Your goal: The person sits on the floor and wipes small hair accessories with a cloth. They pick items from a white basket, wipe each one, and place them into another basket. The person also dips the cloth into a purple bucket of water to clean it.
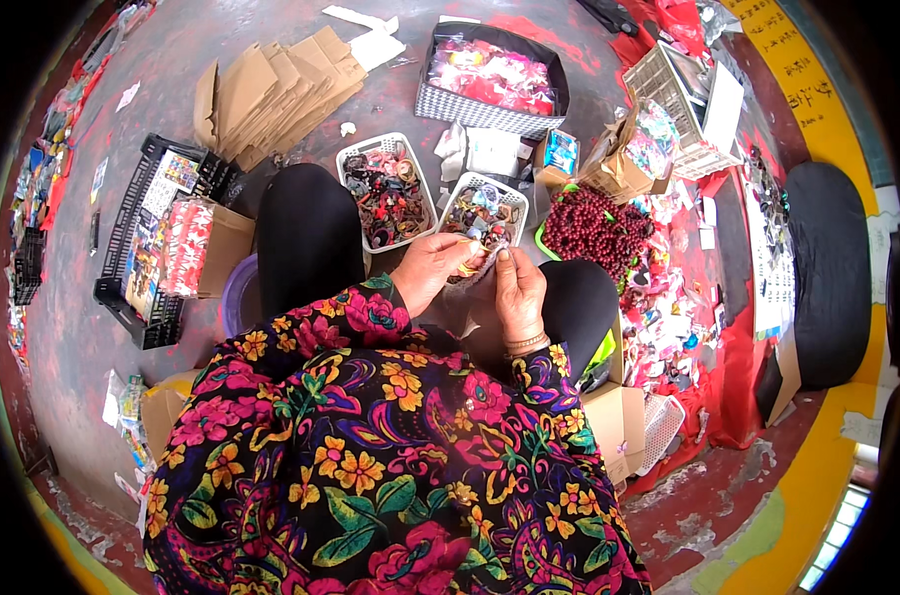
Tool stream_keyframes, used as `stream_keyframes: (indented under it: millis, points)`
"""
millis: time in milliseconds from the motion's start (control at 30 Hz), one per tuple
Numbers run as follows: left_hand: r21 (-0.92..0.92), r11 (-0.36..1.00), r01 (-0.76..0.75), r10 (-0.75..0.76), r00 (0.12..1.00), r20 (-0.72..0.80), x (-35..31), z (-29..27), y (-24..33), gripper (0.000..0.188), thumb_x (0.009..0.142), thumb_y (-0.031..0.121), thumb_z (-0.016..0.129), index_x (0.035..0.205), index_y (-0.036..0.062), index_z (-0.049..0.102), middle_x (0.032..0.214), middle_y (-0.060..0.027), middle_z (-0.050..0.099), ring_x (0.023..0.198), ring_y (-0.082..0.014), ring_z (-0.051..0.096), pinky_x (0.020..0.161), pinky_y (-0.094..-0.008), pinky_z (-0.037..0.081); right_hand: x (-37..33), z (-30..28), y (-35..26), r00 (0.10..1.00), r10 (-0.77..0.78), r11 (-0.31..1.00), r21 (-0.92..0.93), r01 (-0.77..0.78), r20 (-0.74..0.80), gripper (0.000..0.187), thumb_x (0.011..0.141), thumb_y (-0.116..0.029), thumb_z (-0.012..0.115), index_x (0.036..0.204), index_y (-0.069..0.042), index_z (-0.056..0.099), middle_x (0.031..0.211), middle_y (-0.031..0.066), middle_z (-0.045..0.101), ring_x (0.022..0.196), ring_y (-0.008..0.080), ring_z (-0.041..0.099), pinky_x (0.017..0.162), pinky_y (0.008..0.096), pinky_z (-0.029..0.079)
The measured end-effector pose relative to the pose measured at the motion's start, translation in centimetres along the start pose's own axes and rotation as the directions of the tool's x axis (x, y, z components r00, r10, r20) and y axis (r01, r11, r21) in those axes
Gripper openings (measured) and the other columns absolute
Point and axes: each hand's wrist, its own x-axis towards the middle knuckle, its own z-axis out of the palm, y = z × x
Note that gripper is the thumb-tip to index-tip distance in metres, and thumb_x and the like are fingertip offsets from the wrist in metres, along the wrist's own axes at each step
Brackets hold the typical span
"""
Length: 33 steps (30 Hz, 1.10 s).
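Between my hands, just above my right knee, is a small, fuzzy greyish band-like piece (484,268); its exact kind cannot be made out. My left hand (432,272) pinches its left side, where a yellowish bit shows at the fingertips. On the other side, the thumb and fingers of my right hand (520,297) are closed on the same piece. Right beyond my fingers stands a small white basket (521,210) of mixed small items. To its left, a larger white basket (428,188) holds many dark and coloured pieces resembling hair ties.
Dark red beads (597,233) fill a green-rimmed container at right. Beyond stand a patterned box (475,111) of bagged pink items and an open carton (618,159). At left are flattened cardboard (281,94), a black crate (121,268) and a purple tub (234,297).
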Motion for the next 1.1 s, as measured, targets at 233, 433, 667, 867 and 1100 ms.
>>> stream_keyframes:
  millis: [233,433,667,867,1100]
  points:
    - [-0.090,0.996,0.013,-0.019,0.997,-0.069,0.2,-0.2,0.6,0.021,0.089,0.017,0.051,0.094,-0.0022,0.059,0.089,-0.0085,0.063,0.081,-0.0151,0.061,0.074,-0.0264,0.047,0.0,0.5,-1.0,0.952,0.264,0.621,0.728,-0.291,0.155,0.020,0.090,-0.015,0.048,0.097,0.001,0.058,0.085,-0.0015,0.059,0.075,0.0072,0.053,0.067,0.0211,0.044]
    - [-0.169,0.985,-0.033,0.008,0.989,-0.147,0.3,-0.7,1.3,0.020,0.089,0.018,0.049,0.094,-0.0007,0.057,0.090,-0.0099,0.063,0.086,-0.0183,0.061,0.076,-0.0289,0.048,0.2,0.5,-0.9,0.950,0.277,0.570,0.770,-0.286,0.147,0.025,0.089,-0.013,0.052,0.109,0.001,0.054,0.097,0.0022,0.058,0.083,0.0077,0.052,0.076,0.0215,0.044]
    - [-0.374,0.927,-0.015,0.015,1.000,-0.001,0.1,-0.5,0.8,0.018,0.090,0.016,0.048,0.094,0.0016,0.057,0.093,-0.0105,0.062,0.090,-0.0186,0.060,0.077,-0.0296,0.047,-0.3,0.8,-0.5,0.975,0.138,0.830,0.518,-0.209,0.173,0.019,0.087,-0.014,0.055,0.100,-0.001,0.057,0.087,-0.0013,0.058,0.076,0.0048,0.049,0.068,0.0188,0.042]
    - [-0.468,0.882,0.055,-0.017,0.996,0.085,0.1,-0.6,0.9,0.018,0.091,0.015,0.045,0.099,0.0017,0.054,0.097,-0.0119,0.061,0.096,-0.0221,0.058,0.081,-0.0332,0.045,-0.5,0.5,-0.5,0.982,0.154,0.793,0.579,-0.191,0.113,0.015,0.090,-0.017,0.051,0.085,-0.004,0.058,0.070,-0.0081,0.048,0.063,0.0012,0.039,0.054,0.0166,0.034]
    - [-0.346,0.937,-0.051,0.052,0.999,-0.004,0.5,-1.0,1.1,0.019,0.091,0.017,0.044,0.098,0.0008,0.053,0.096,-0.0121,0.061,0.094,-0.0221,0.059,0.079,-0.0301,0.046,-0.3,-0.2,0.8,0.944,0.277,0.704,0.632,-0.325,0.177,0.019,0.092,-0.017,0.047,0.089,-0.002,0.058,0.077,-0.0055,0.052,0.068,0.0026,0.043,0.060,0.0175,0.036]
